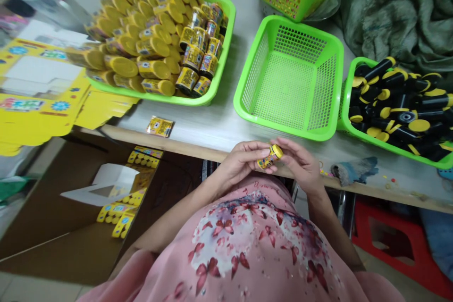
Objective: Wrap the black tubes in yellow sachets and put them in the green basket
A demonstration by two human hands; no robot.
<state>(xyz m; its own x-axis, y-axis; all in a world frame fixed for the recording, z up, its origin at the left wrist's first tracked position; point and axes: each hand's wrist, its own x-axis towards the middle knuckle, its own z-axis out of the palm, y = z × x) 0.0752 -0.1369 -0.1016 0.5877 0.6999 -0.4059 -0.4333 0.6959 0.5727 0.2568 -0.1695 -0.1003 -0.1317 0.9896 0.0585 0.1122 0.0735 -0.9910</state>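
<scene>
In front of my waist, at the table's front edge, I hold a small bottle with a yellow cap and a printed yellow label. My left hand is closed round its lower body, the thumb lying along the label. Fingers of my right hand curl about the cap end from the other side; their exact contact is partly hidden. A small stack of printed yellow labels lies on the table to the left. Beyond my hands stands a green basket with a perforated bottom.
A green basket at back left is heaped with labelled yellow-capped bottles. At right, another basket holds black bottles with yellow caps. Flat yellow cartons lie far left, above an open cardboard box. A red stool stands below right.
</scene>
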